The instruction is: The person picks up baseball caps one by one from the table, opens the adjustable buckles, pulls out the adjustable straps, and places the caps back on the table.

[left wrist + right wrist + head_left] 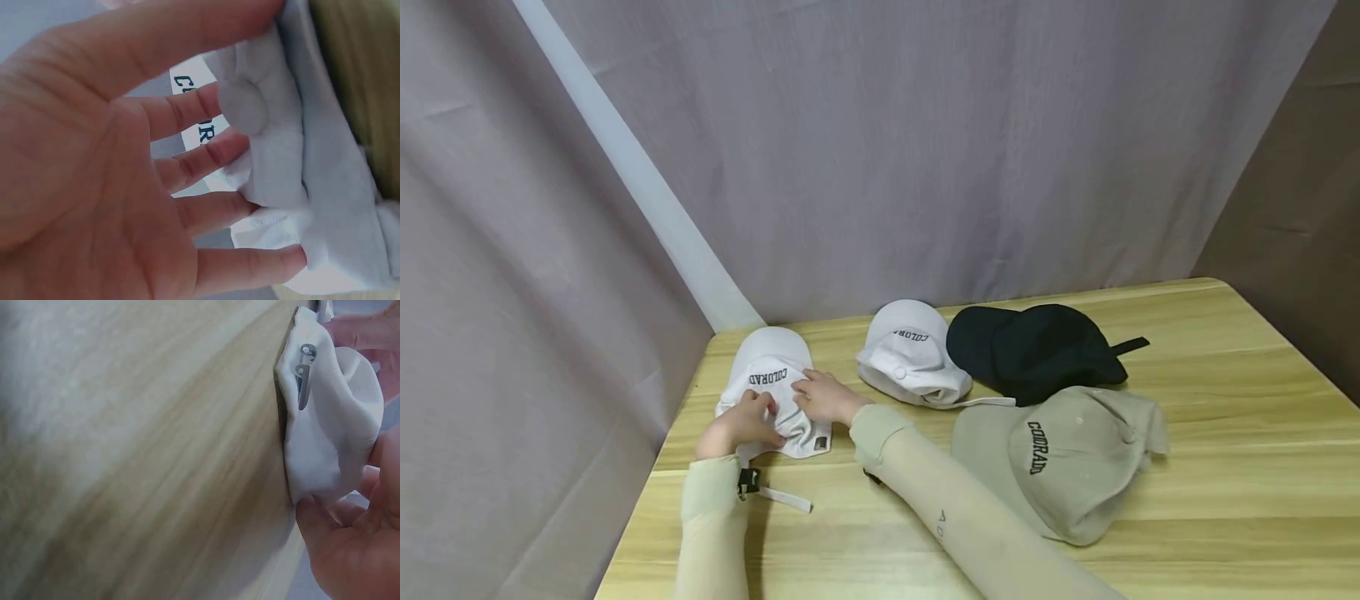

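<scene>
A white baseball cap [772, 343] with dark lettering lies at the table's left, brim pointing away from me. My left hand [741, 423] holds the crown's near left side; in the left wrist view its thumb and spread fingertips bunch the fabric around the top button [245, 109]. On the crown's right side, my right hand [827, 398] pinches the cloth, its thumb at the lower edge in the right wrist view. A metal buckle [305, 369] shows on the cap's back there. The loose white strap [786, 499] extends over the table near my left wrist.
Right of my hands stands a second white cap [906, 321], its strap trailing right. A black cap [1048, 346] touches it. A beige cap [1078, 467] lies nearer, beside my right forearm. Grey curtain [880, 150] hangs behind the wooden table [1240, 467].
</scene>
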The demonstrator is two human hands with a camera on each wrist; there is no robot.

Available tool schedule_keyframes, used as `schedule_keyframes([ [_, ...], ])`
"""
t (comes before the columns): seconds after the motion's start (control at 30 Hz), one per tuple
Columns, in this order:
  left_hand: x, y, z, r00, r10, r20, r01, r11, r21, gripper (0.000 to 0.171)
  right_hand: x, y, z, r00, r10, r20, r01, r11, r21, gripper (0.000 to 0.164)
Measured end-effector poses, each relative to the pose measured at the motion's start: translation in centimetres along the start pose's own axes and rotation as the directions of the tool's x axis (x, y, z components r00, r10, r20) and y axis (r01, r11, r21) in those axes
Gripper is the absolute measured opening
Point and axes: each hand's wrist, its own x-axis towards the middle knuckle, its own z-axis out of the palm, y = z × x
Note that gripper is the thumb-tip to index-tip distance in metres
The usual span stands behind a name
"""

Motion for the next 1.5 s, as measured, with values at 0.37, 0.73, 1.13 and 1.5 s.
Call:
schedule_keyframes([
  [0.37,0.6,0.1,0.1,1.0,-0.013,-0.003,0.013,1.0,-0.003,0.052,-0.1,0.6,0.0,1.0,0.011,-0.024,-0.009,0.998,0.062,0.042],
  [0.73,0.0,0.3,1.0,0.999,-0.015,-0.032,0.013,0.998,-0.061,0.051,-0.8,1.1,0.3,1.0,0.004,-0.015,-0.002,0.997,0.08,0.041],
  [1.13,-0.8,1.6,0.7,0.996,-0.057,-0.072,0.057,0.998,0.002,0.053,-3.3,1.8,-1.8,0.995,-0.098,0.034,0.093,0.989,0.115,0.049],
  [1.5,-3.2,8.0,-0.6,0.956,0.088,-0.28,-0.046,0.987,0.155,0.055,-9.8,0.9,-7.4,0.985,-0.12,0.121,0.118,0.993,0.022,0.055],
])
